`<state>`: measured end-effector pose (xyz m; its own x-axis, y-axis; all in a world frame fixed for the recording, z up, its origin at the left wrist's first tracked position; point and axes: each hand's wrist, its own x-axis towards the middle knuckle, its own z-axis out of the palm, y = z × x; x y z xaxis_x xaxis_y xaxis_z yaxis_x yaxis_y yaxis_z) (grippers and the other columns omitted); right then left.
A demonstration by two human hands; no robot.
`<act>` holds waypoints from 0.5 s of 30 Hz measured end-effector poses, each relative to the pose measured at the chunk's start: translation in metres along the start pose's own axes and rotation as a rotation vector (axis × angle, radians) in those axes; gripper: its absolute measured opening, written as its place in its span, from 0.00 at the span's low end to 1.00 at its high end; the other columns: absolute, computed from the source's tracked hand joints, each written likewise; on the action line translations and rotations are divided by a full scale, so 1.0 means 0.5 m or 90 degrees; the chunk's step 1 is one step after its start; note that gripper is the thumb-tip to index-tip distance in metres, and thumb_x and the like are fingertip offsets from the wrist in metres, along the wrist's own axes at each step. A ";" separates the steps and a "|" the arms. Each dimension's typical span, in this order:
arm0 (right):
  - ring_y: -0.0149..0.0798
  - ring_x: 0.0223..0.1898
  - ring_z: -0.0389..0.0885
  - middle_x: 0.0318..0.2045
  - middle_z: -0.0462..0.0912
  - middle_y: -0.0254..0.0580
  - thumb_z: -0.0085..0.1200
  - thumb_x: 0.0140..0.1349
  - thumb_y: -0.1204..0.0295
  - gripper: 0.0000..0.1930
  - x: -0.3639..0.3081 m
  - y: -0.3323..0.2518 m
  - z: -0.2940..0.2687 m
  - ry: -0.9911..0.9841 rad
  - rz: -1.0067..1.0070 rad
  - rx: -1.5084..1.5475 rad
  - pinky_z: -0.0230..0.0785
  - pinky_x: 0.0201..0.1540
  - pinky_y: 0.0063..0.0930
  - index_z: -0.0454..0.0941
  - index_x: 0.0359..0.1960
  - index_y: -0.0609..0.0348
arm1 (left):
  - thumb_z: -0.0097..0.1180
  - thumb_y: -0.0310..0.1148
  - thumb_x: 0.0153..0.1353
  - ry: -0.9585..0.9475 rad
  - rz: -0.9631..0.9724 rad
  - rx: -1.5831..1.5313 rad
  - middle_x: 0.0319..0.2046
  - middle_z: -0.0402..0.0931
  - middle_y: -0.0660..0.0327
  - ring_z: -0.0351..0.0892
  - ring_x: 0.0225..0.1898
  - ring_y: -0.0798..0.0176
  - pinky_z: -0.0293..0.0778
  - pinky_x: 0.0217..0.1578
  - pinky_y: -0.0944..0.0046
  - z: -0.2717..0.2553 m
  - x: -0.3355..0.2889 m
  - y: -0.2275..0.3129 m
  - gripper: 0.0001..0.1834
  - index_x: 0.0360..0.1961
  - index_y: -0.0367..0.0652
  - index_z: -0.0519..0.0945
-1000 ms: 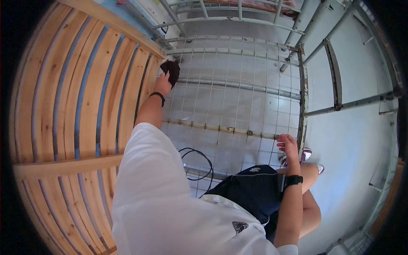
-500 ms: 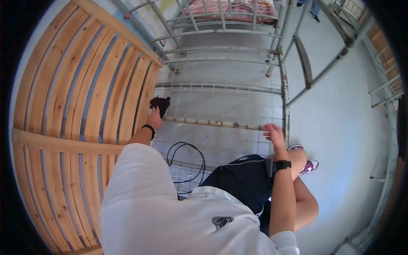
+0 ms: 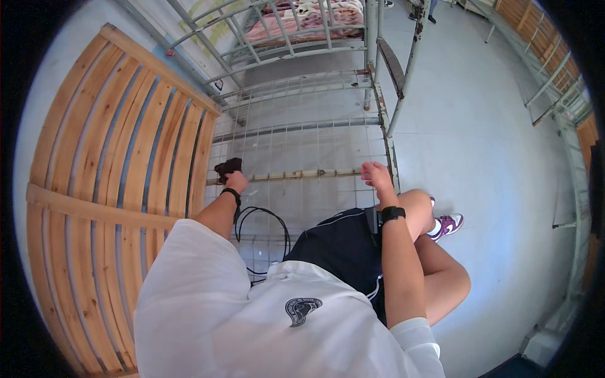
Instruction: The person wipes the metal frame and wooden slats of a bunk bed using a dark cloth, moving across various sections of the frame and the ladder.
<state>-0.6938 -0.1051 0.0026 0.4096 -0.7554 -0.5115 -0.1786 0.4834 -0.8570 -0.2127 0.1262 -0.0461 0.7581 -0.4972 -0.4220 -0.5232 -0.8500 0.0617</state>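
While apparently wiping with dark cloth (image 3: 227, 168) gripped in closed left hand (image 3: 236, 183), leaving right hand (image 3: 376, 176) half-curled and seemingly empty, next draw cloth along metal bar (image 3: 283, 176).

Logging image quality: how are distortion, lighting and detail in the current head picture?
Head view: slatted wooden panel bowed by the fisheye, corners black; head view: floor with a soft bluish sheen; head view: dark cloth in left hand, little detail.

I saw a slatted wooden panel (image 3: 121, 142) upright along the left side and a black cable (image 3: 281, 220) lying in loops. Farther off I made out a patterned pink blanket (image 3: 337, 20), a bystander's dark shoe (image 3: 432, 19) and, rightward, metal frames (image 3: 548, 80) on pale floor (image 3: 463, 151).
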 end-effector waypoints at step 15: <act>0.28 0.31 0.79 0.34 0.82 0.32 0.51 0.64 0.59 0.13 0.007 0.009 -0.008 -0.004 -0.008 0.044 0.69 0.34 0.24 0.79 0.41 0.53 | 0.54 0.28 0.53 -0.022 0.378 -0.072 0.66 0.50 0.30 0.73 0.53 0.28 0.74 0.53 0.43 0.099 -0.337 0.519 0.23 0.52 0.37 0.74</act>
<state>-0.6969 -0.1074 -0.0033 0.4175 -0.7585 -0.5003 -0.1112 0.5039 -0.8566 -0.4954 -0.0017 -0.0036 0.3346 -0.8883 -0.3145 -0.8075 -0.4423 0.3902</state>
